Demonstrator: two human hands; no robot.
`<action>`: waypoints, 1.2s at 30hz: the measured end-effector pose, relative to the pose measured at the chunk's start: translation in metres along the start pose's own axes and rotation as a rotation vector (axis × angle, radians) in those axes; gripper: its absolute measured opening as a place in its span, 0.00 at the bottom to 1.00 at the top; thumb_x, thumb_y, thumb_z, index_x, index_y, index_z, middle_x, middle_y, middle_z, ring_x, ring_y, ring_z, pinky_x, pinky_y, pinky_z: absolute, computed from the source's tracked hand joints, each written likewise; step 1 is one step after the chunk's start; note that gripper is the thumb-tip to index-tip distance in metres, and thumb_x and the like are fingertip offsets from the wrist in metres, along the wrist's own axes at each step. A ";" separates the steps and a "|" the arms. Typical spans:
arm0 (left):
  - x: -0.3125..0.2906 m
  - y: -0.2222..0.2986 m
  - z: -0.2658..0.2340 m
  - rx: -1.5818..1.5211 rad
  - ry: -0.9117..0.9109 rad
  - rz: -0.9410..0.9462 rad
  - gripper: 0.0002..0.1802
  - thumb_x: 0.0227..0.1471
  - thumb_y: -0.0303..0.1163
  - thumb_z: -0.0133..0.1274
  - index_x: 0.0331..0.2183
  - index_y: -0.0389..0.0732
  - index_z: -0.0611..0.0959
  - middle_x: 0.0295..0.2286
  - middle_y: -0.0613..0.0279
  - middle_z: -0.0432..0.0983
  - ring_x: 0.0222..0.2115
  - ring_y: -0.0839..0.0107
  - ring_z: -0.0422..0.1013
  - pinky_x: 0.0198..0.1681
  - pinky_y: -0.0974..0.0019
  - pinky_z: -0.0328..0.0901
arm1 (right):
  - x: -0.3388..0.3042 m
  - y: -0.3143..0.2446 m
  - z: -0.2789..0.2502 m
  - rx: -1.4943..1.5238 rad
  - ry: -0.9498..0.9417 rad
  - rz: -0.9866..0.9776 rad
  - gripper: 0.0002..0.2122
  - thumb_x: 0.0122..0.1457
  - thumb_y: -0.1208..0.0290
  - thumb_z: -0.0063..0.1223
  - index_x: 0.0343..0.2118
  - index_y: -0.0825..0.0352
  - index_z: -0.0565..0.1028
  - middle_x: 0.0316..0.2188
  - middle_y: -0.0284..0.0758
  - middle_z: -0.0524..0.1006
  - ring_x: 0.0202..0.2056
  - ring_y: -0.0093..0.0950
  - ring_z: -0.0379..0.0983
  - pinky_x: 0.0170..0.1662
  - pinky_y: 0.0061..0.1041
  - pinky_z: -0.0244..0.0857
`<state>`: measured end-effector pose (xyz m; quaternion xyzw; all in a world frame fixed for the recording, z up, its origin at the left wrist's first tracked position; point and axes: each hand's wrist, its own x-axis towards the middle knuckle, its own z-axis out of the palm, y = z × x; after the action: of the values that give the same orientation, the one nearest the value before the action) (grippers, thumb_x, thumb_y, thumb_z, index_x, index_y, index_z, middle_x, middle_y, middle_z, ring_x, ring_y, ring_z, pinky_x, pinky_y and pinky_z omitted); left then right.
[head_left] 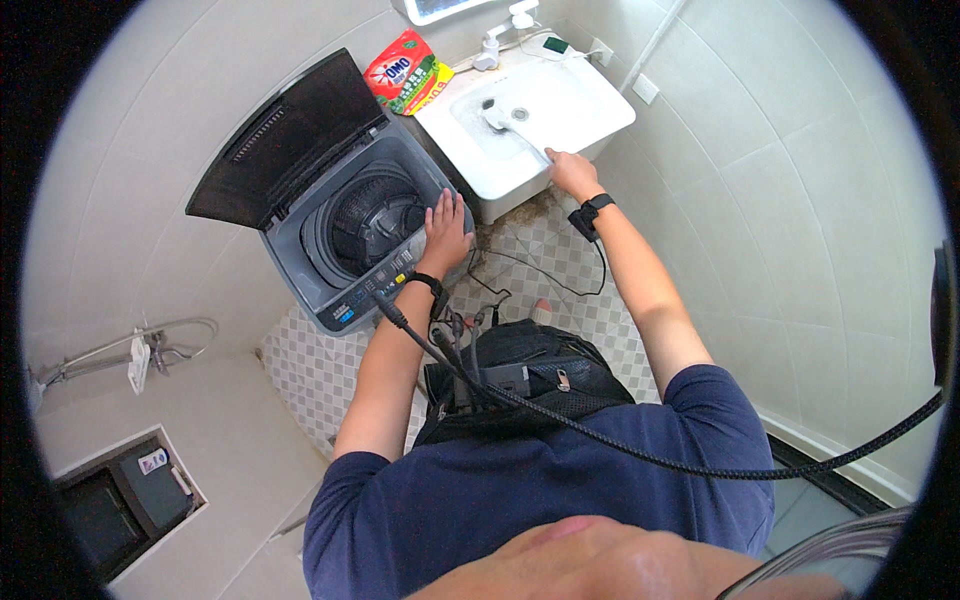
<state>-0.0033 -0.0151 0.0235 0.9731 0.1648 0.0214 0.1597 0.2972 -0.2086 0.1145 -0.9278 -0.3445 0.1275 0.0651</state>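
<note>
My left hand (446, 236) lies flat, fingers stretched out, on the front rim of a grey top-loading washing machine (292, 262), beside its control panel. The machine's dark lid (285, 135) stands raised, and the drum (362, 222) shows inside. My right hand (573, 175) is closed around the handle of a white long-handled tool (520, 132) over the near side of the white sink (592, 100). The tool's head is down in the basin, close to a small dark spot; its exact kind is too small to tell.
A red and green detergent bag (408, 75) stands between machine and sink. Behind the basin is a white faucet (488, 52), with a dark green item (555, 45) on the ledge. A black cable (540, 270) hangs below my right wrist; a backpack (530, 375) is at my front.
</note>
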 end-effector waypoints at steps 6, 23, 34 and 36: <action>0.000 0.000 -0.001 -0.008 0.021 0.004 0.57 0.62 0.42 0.64 0.79 0.38 0.50 0.79 0.38 0.38 0.79 0.43 0.40 0.78 0.34 0.38 | 0.036 0.050 0.017 -0.130 0.092 0.047 0.28 0.68 0.64 0.57 0.72 0.45 0.74 0.40 0.46 0.88 0.42 0.48 0.88 0.44 0.50 0.81; 0.001 0.007 -0.008 0.033 -0.014 -0.025 0.56 0.63 0.42 0.64 0.79 0.38 0.51 0.79 0.39 0.38 0.80 0.45 0.39 0.79 0.35 0.37 | 0.090 0.104 -0.012 -0.267 0.251 0.135 0.27 0.77 0.68 0.43 0.74 0.32 0.68 0.49 0.45 0.83 0.44 0.49 0.87 0.46 0.47 0.82; 0.000 0.010 -0.009 0.048 -0.031 -0.039 0.57 0.61 0.43 0.64 0.79 0.38 0.52 0.79 0.39 0.39 0.80 0.45 0.39 0.79 0.36 0.38 | 0.073 0.074 -0.010 0.090 -0.085 0.075 0.30 0.70 0.72 0.47 0.75 0.46 0.70 0.50 0.49 0.86 0.51 0.47 0.85 0.53 0.50 0.79; 0.000 0.009 -0.008 0.046 -0.012 -0.031 0.56 0.62 0.43 0.64 0.79 0.38 0.52 0.79 0.39 0.39 0.80 0.46 0.39 0.79 0.36 0.38 | 0.070 0.072 -0.006 0.209 -0.137 0.113 0.31 0.68 0.72 0.50 0.74 0.47 0.71 0.52 0.51 0.85 0.53 0.50 0.84 0.55 0.49 0.78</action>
<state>-0.0011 -0.0210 0.0339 0.9739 0.1794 0.0090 0.1386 0.3948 -0.2167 0.0923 -0.9230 -0.2800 0.2294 0.1305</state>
